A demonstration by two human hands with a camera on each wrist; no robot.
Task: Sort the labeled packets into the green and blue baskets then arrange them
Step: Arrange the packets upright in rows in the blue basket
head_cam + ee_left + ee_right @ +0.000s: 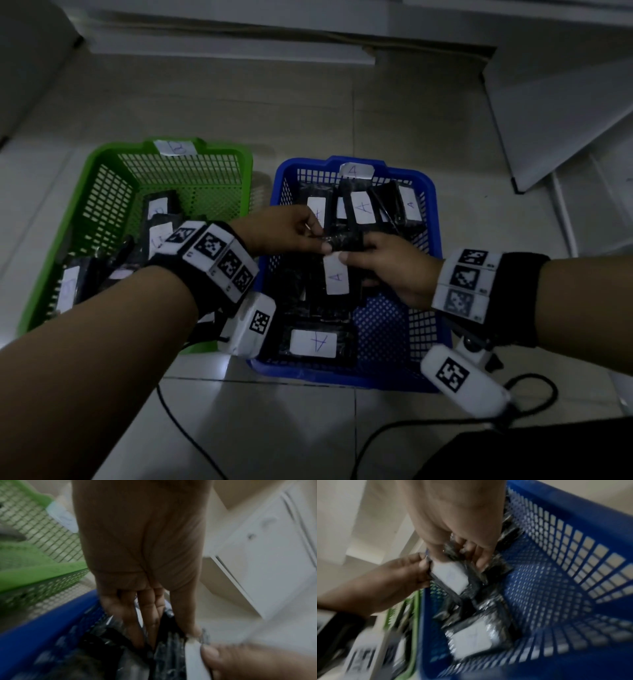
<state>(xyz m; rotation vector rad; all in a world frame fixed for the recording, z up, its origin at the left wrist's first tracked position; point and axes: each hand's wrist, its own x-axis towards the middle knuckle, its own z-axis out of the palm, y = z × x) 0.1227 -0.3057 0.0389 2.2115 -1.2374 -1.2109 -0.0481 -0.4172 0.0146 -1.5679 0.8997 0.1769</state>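
Head view: two mesh baskets sit side by side on the tiled floor, the green basket (102, 192) on the left and the blue basket (432, 219) on the right, each holding dark packets with white labels. Over the middle of the blue basket both hands meet on one packet (337, 270). The left hand (284, 231) pinches its far end between thumb and fingers, while the right hand (394, 269) grips its right edge with curled fingers. Sorting looks largely finished, so the step in hand seems to be arranging. To do it well, the person should keep the label facing up, lower the packet flat beside its neighbours, and release only once it rests. The held packet's label reads "A", as do the blue basket's tag (356, 170) and its other visible labels. The green basket's tag (175, 147) appears to read "B".
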